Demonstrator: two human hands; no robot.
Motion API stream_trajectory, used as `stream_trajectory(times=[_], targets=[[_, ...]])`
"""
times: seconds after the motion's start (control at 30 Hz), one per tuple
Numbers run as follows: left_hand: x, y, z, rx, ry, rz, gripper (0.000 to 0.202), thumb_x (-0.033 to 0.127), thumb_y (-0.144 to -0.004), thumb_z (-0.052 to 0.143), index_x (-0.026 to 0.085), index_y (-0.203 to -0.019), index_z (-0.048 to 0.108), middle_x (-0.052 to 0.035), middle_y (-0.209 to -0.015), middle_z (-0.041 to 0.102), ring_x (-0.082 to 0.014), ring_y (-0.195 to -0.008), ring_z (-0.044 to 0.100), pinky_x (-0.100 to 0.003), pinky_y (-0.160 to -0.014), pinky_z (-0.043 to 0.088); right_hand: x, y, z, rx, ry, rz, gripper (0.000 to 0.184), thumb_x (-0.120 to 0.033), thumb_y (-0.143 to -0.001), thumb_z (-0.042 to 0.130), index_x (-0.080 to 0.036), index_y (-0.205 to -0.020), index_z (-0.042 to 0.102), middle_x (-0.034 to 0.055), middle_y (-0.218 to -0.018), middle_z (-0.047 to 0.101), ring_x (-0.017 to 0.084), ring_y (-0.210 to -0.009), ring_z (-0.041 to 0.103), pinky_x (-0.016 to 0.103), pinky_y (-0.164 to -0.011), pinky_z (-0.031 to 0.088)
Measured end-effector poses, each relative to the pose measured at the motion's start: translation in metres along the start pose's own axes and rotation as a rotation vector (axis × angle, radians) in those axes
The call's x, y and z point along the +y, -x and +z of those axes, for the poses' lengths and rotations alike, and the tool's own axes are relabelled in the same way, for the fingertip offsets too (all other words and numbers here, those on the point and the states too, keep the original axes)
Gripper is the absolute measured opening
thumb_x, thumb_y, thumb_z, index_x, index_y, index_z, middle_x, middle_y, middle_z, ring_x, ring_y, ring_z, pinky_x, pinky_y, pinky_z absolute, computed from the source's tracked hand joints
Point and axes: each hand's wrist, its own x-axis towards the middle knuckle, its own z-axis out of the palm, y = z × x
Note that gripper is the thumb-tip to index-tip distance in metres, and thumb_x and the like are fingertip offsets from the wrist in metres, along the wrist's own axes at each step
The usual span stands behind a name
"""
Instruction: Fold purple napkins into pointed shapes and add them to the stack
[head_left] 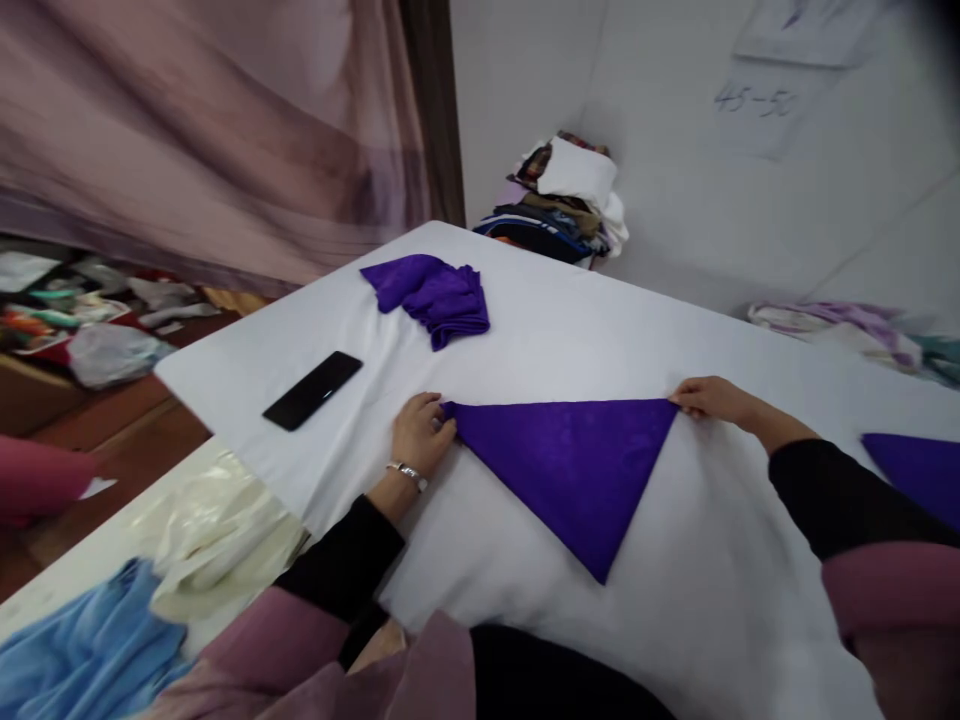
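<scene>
A purple cloth [566, 465] lies on the white-covered table [750, 540] as a flat triangle, its straight edge away from me and one point towards me. At its left corner my left hand [422, 432] is closed, pinching the fabric. My right hand [709, 398] pinches the opposite corner between thumb and fingers, so the far edge is stretched straight between both hands. Farther back on the table sits a crumpled, partly folded bundle of purple cloth [450, 300]. Another purple piece [919, 475] shows at the right edge, partly behind my right sleeve.
A black phone [313, 391] lies left of my left hand. Light blue cloth [90, 640] and cream material [217, 545] lie at lower left. Beyond the table, a clothes pile [566, 200] stands by the wall. A pinkish curtain [225, 130] hangs at back left.
</scene>
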Motion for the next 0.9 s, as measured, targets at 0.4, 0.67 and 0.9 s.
stream_trajectory(times=[0.4,0.67,0.9], targets=[[0.000,0.003,0.000,-0.046,0.075,-0.116,0.021,0.029,-0.079,0.050,0.020,-0.067,0.063,-0.0061,-0.118,0.063,-0.0277,-0.125,0.043,-0.049,-0.107,0.031,-0.002,0.004,0.004,0.025,-0.103,0.046,0.015,-0.034,-0.068,0.064,-0.021,-0.060,0.063,0.0058,-0.060,0.056,0.012,-0.051,0.047,0.030,-0.053,0.039],[-0.004,-0.003,0.007,0.039,0.089,-0.170,0.008,0.029,-0.071,0.061,0.021,-0.068,0.062,-0.0059,-0.116,0.063,-0.0275,-0.121,0.048,-0.047,-0.105,0.035,-0.008,0.008,0.004,0.030,-0.107,0.070,0.030,-0.046,-0.054,0.071,-0.018,-0.061,0.062,-0.0002,-0.056,0.054,0.012,-0.052,0.045,0.028,-0.055,0.038],[-0.011,-0.012,0.012,0.096,0.204,-0.167,0.025,0.040,-0.076,0.060,0.021,-0.060,0.061,-0.0064,-0.108,0.066,-0.0257,-0.116,0.052,-0.045,-0.103,0.036,-0.004,0.005,0.005,0.044,-0.090,0.046,0.028,-0.045,-0.057,0.066,-0.018,-0.062,0.063,0.0012,-0.056,0.055,0.013,-0.052,0.046,0.029,-0.053,0.038]])
